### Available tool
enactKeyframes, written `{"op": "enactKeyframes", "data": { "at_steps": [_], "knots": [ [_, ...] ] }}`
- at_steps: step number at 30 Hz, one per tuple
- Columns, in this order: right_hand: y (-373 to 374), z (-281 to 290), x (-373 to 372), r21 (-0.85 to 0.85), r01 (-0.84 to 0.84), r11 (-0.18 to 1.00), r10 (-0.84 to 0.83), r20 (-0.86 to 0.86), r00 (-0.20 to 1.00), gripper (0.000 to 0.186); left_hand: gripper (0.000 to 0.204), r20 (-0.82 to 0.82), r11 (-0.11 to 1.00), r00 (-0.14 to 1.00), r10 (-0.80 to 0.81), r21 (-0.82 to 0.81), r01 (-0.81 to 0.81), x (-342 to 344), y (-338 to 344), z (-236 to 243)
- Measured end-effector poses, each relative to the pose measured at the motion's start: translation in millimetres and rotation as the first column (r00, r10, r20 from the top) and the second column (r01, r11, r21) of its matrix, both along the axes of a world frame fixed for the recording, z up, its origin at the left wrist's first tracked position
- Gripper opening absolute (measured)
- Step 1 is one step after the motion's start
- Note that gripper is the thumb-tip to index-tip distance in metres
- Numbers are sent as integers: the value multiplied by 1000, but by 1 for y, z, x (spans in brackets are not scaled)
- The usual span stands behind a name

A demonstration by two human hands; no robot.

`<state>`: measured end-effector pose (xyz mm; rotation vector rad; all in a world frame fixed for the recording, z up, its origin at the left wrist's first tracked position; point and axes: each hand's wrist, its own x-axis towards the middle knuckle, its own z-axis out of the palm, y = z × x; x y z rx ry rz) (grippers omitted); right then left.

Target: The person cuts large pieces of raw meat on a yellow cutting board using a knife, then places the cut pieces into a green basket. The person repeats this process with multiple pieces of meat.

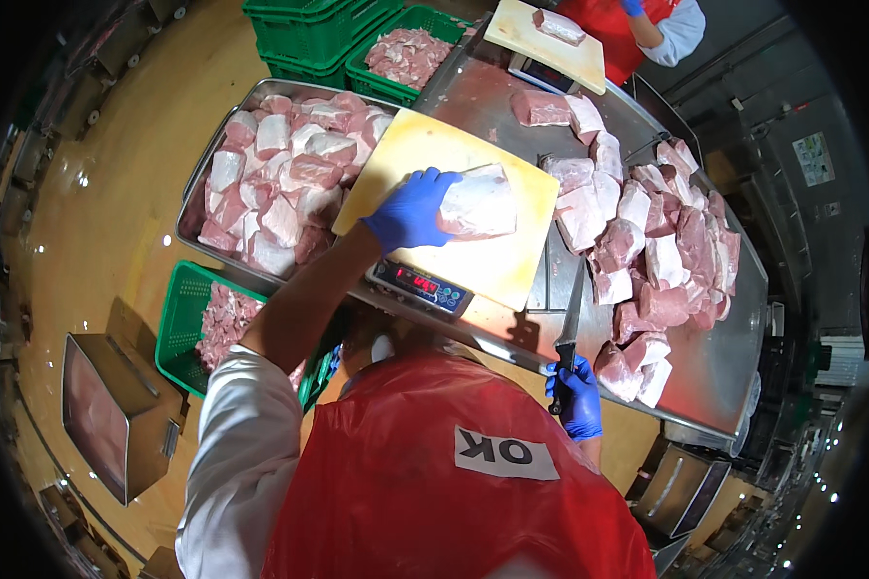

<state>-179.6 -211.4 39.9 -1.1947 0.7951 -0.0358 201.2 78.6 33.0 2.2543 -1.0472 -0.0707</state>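
My left hand (411, 212), in a blue glove, grips the left end of a pale, fat-covered block of raw meat (488, 201). The block lies on a whitish cutting board (410, 140), which rests on a digital scale (421, 288) with a lit red display. Down at the table's near edge, my right hand (579, 403), also gloved in blue, is closed around the black handle of a knife (573, 314). Its blade points away from me, between the board and a heap of cut meat blocks (661, 256) on the steel table (719, 352).
Left of the board stands a steel tray (189, 203) full of meat blocks. A green crate (176, 323) of trimmings sits below it; another green crate (444, 24) and stacked crates (299, 34) are behind. Across the table a co-worker (603, 34) stands by a second board (521, 34).
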Motion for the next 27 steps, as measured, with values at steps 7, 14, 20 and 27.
{"op": "enactKeyframes", "data": {
  "at_steps": [7, 14, 20, 27],
  "knots": [
    [-49, 12, 48, -259, -249, 933, 196, -213, 957, 23, 47, 667, 988, 729, -151, 112, 102, 72, 30, -3],
    [-107, 21, 133, -648, -516, 561, 547, -178, 818, 57, 33, 328, 998, 942, 66, -19, -63, 5, -31, 17],
    [-85, 62, 241, -844, -523, 116, 744, -275, 609, 63, 34, 227, 984, 957, 178, -73, -165, 15, -86, -10],
    [-85, 83, 282, -875, -441, -198, 790, -409, 457, 68, 31, 211, 969, 947, 242, -109, -223, 23, -91, -14]
  ]
}}
